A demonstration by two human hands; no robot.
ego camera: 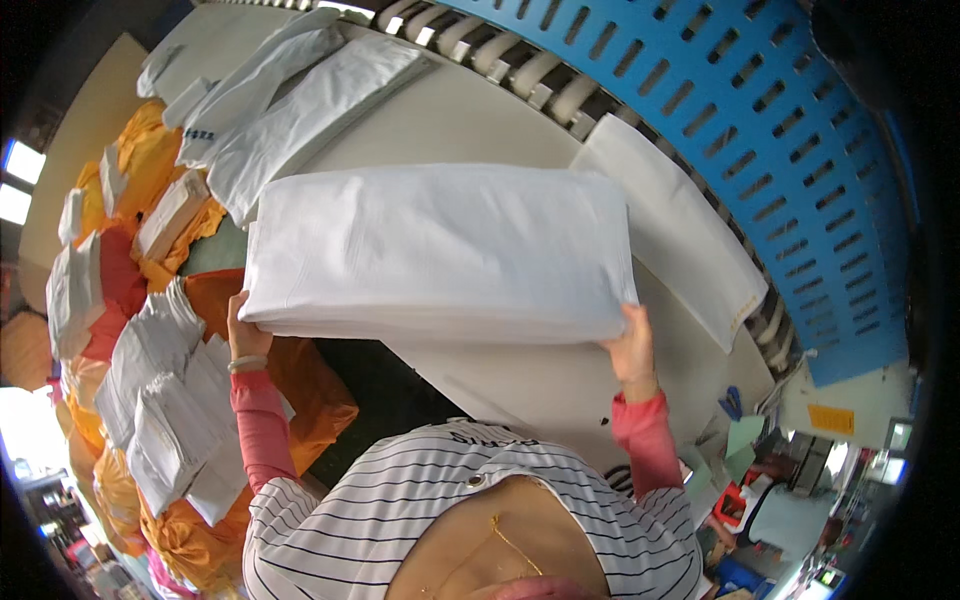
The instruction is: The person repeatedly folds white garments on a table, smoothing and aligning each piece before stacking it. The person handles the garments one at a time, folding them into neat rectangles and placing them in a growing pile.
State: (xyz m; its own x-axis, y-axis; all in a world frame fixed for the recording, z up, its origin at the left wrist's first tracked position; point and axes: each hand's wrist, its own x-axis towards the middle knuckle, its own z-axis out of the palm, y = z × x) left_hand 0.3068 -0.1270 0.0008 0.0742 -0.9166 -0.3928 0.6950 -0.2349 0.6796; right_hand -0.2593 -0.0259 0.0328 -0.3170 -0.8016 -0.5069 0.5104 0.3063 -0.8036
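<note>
A thick stack of folded white fabric (442, 251) is held up in front of my chest by both hands. My left hand (249, 330) grips its near left corner, and my right hand (630, 341) grips its near right corner. Behind its right end, another white folded piece (675, 232) lies on the pale work table (480, 382), beside the machine's rollers. Several white folded pieces (315, 127) lie at the table's far left. The stack hides part of the table beneath it.
A blue slotted machine guard (720, 97) curves along the far right, above a row of rollers (502, 64). On the left are orange bags (184, 532) and piled white bundles (169, 420). Blue-handled scissors (730, 403) lie at the right. Another person (795, 517) is at the lower right.
</note>
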